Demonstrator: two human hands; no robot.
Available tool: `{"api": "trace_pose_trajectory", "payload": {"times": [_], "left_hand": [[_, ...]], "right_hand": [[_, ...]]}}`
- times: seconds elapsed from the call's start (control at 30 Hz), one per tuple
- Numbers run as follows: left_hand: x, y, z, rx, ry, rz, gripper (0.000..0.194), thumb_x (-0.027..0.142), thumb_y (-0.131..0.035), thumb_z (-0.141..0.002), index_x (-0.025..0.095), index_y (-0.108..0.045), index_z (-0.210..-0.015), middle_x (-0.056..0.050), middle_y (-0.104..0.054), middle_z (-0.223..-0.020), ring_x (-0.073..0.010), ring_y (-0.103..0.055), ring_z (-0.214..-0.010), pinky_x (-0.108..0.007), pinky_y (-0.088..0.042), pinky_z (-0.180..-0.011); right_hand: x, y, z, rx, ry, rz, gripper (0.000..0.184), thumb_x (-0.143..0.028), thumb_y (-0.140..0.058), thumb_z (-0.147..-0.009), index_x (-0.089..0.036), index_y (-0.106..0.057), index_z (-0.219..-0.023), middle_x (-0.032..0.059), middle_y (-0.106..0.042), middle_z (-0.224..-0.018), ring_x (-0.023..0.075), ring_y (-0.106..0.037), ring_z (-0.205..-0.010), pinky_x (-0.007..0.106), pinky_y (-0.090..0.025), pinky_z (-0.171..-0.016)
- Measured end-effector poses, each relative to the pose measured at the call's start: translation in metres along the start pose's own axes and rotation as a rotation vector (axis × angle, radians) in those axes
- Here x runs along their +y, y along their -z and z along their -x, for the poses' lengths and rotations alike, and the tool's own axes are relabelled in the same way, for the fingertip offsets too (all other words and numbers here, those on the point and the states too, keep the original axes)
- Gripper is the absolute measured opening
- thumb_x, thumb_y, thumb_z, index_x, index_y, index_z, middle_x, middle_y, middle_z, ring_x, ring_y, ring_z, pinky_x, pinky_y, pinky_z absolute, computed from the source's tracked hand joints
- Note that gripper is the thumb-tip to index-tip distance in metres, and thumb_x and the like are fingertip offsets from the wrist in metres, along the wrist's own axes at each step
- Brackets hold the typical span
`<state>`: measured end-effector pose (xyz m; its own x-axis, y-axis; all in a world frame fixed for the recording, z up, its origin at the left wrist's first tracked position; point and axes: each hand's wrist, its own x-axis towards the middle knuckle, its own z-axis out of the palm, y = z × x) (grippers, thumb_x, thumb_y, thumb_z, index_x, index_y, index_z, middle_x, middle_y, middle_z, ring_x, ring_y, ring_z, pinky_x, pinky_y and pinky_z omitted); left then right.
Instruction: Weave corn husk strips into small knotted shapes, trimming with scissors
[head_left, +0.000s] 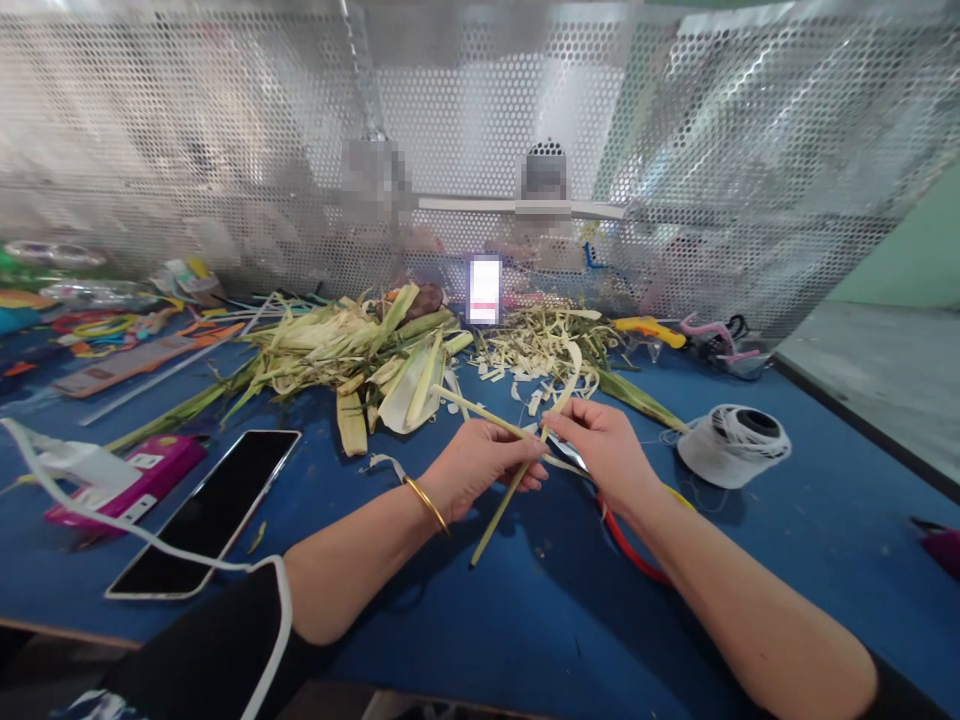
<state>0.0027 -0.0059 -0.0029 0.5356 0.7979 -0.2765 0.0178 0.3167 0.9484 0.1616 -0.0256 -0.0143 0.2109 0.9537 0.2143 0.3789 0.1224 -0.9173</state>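
Pale green leaf strips (496, 515) cross each other in front of me, one slanting down toward the table and another reaching up to the left. My left hand (480, 468) pinches them near the crossing, fingers closed. Just beside it, my right hand (604, 440) is closed on a strip too, whose flat pale end (573, 370) curls up above the fingers. Beneath my right wrist lies a red and yellow looped handle (630, 545), with a shiny metal part near it; the wrist hides some of it. A gold bangle (426, 505) circles my left wrist.
A heap of leaves (330, 345) and small shreds (540, 340) covers the table's back. A white thread spool (731, 447) stands right. Left are a dark phone (206, 515), a purple box (135, 475) and a white cable (161, 545). A perforated metal screen (465, 110) stands behind.
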Motion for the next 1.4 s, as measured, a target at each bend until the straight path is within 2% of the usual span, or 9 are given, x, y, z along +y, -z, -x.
{"api": "trace_pose_trajectory", "payload": {"times": [0.13, 0.2, 0.4, 0.7, 0.8, 0.97, 1.07, 1.17, 1.4], "left_hand": [[0.001, 0.003, -0.002, 0.025, -0.043, 0.136, 0.015, 0.023, -0.072, -0.071, 0.012, -0.07, -0.081, -0.007, -0.071, -0.074, -0.0132, -0.066, -0.066, -0.026, -0.051, -0.068], [0.002, 0.004, -0.002, 0.045, -0.105, 0.207, 0.018, 0.022, -0.074, -0.068, 0.013, -0.071, -0.084, -0.007, -0.072, -0.082, -0.0147, -0.067, -0.076, -0.027, -0.052, -0.074], [0.005, 0.003, -0.003, 0.1, -0.195, 0.255, 0.014, 0.017, -0.074, -0.066, 0.014, -0.07, -0.078, -0.006, -0.072, -0.079, -0.0142, -0.066, -0.076, -0.024, -0.051, -0.074], [0.002, -0.001, -0.003, 0.189, -0.172, 0.317, 0.017, 0.012, -0.075, -0.063, 0.012, -0.067, -0.078, -0.003, -0.07, -0.068, -0.0125, -0.065, -0.068, -0.024, -0.05, -0.072], [0.004, 0.0, -0.002, 0.186, -0.166, 0.306, 0.016, 0.013, -0.073, -0.065, 0.013, -0.066, -0.079, -0.003, -0.069, -0.069, -0.0119, -0.063, -0.067, -0.024, -0.05, -0.071], [0.007, 0.004, 0.0, 0.132, -0.141, 0.25, 0.015, 0.024, -0.069, -0.07, 0.014, -0.066, -0.081, -0.003, -0.066, -0.07, -0.0124, -0.062, -0.068, -0.024, -0.049, -0.066], [0.006, 0.005, 0.0, 0.112, -0.147, 0.195, 0.017, 0.026, -0.07, -0.071, 0.013, -0.066, -0.08, 0.0, -0.06, -0.063, -0.0092, -0.057, -0.059, -0.022, -0.048, -0.06], [0.003, 0.004, -0.002, 0.17, -0.163, 0.145, 0.016, 0.024, -0.071, -0.07, 0.013, -0.063, -0.078, 0.003, -0.056, -0.059, -0.0065, -0.051, -0.052, -0.019, -0.043, -0.052], [-0.003, 0.003, -0.006, 0.256, -0.175, 0.097, 0.011, 0.019, -0.068, -0.071, 0.013, -0.062, -0.078, 0.003, -0.057, -0.058, -0.0068, -0.051, -0.047, -0.018, -0.04, -0.044]], "right_hand": [[-0.011, 0.011, 0.002, 0.241, 0.327, 0.393, 0.023, -0.037, -0.05, -0.084, -0.019, -0.06, -0.074, 0.0037, -0.061, -0.075, 0.0171, -0.053, -0.071, 0.029, -0.036, -0.067], [-0.017, 0.011, 0.008, 0.243, 0.429, 0.49, 0.028, -0.038, -0.047, -0.088, -0.019, -0.059, -0.07, 0.0027, -0.059, -0.069, 0.0155, -0.051, -0.066, 0.028, -0.036, -0.064], [-0.01, -0.015, 0.022, -0.144, 0.263, 0.54, 0.031, -0.036, -0.052, -0.085, -0.021, -0.058, -0.059, 0.0011, -0.059, -0.061, 0.0145, -0.051, -0.056, 0.026, -0.034, -0.054], [-0.01, -0.016, 0.024, -0.282, 0.352, 0.427, 0.027, -0.027, -0.048, -0.085, -0.02, -0.06, -0.062, 0.0028, -0.063, -0.072, 0.0162, -0.056, -0.068, 0.026, -0.04, -0.06], [-0.014, -0.011, 0.025, -0.257, 0.416, 0.477, 0.032, -0.029, -0.045, -0.089, -0.02, -0.059, -0.062, 0.0023, -0.061, -0.067, 0.0155, -0.055, -0.064, 0.026, -0.038, -0.059], [-0.013, 0.003, 0.014, 0.15, 0.575, 0.657, 0.023, -0.035, -0.046, -0.09, -0.019, -0.063, -0.092, 0.0104, -0.064, -0.09, 0.0236, -0.058, -0.085, 0.034, -0.04, -0.075], [-0.009, 0.007, 0.006, 0.052, 0.571, 0.708, 0.022, -0.035, -0.047, -0.091, -0.02, -0.06, -0.1, 0.0089, -0.068, -0.091, 0.0234, -0.06, -0.085, 0.038, -0.038, -0.085], [-0.009, 0.004, 0.008, -0.102, 0.549, 0.709, 0.026, -0.03, -0.041, -0.093, -0.02, -0.059, -0.077, 0.0021, -0.065, -0.066, 0.017, -0.057, -0.067, 0.034, -0.037, -0.083], [-0.016, -0.011, 0.028, -0.137, 0.533, 0.673, 0.03, -0.025, -0.04, -0.09, -0.021, -0.054, -0.064, 0.001, -0.058, -0.056, 0.0147, -0.049, -0.054, 0.029, -0.036, -0.07]]}}
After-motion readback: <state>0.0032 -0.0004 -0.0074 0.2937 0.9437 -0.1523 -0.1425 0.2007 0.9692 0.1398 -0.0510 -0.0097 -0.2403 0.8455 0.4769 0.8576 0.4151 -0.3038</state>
